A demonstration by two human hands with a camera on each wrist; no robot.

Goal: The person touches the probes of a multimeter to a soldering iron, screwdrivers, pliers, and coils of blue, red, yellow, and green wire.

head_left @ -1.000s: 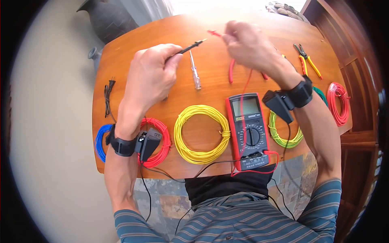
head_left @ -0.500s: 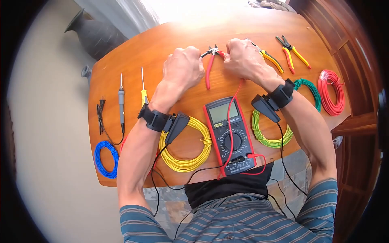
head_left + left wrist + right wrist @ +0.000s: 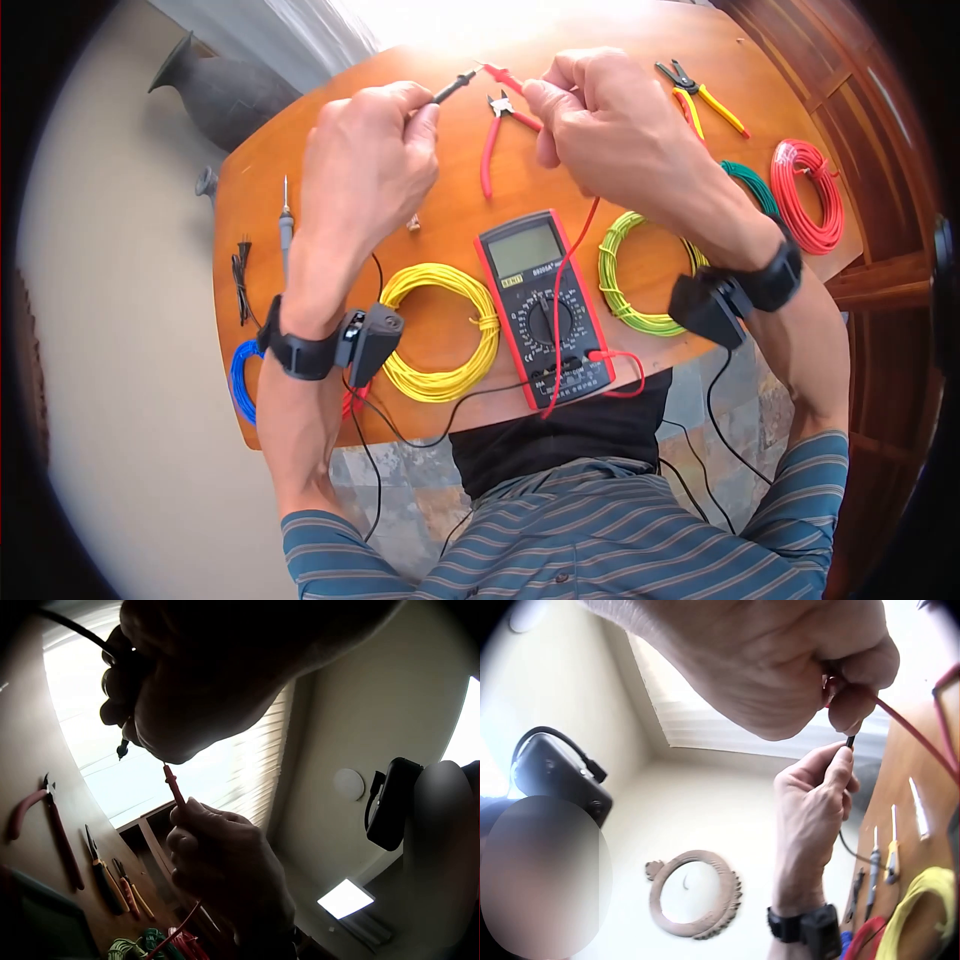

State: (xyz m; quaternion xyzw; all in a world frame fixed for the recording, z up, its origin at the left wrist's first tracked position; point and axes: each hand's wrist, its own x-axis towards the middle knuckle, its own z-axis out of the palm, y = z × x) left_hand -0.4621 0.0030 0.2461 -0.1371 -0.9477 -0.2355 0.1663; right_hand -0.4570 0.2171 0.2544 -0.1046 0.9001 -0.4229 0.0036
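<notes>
My left hand pinches a black multimeter probe between thumb and fingers. In my right hand is the red probe, gripped near its guard. The two metal tips point at each other and nearly meet in the head view, raised over the far part of the table. Below them lie red-handled cutters, partly behind my right hand. The multimeter lies face up at the near edge, its display blank. Its red lead runs up to my right hand. In the left wrist view the red probe shows clearly.
Yellow, yellow-green, green, red and blue wire coils lie on the table. Wire strippers are at the back right, a soldering iron at the left. A dark vase stands beyond the table.
The probes were apart at first, then came together over the cutters. Now both hands look larger and farther apart, the tips meeting beyond the cutters. The head view has shifted slightly.
</notes>
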